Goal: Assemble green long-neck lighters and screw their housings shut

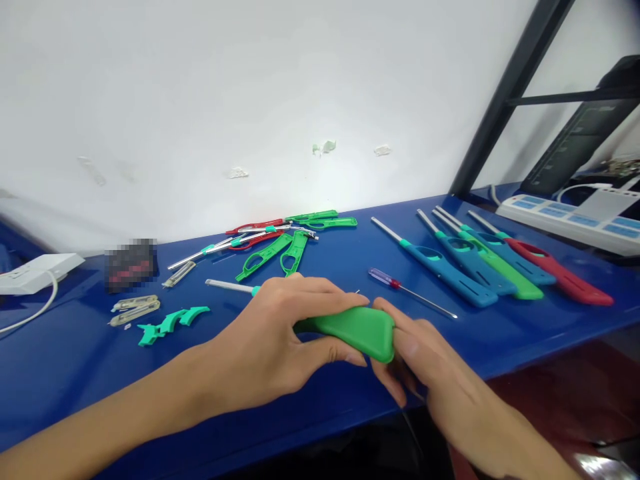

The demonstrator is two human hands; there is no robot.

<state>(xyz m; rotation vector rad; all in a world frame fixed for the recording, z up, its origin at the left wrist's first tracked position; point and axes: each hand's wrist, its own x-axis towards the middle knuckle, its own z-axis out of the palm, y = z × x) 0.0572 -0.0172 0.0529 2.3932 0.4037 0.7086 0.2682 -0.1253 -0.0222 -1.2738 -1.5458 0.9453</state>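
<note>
My left hand grips the green lighter. My right hand pinches its handle end.

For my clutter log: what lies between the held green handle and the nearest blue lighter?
A screwdriver with a purple and red handle, in the head view.

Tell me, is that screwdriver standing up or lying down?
Lying down: the screwdriver is stretched out along the blue table, clear of both hands.
</note>
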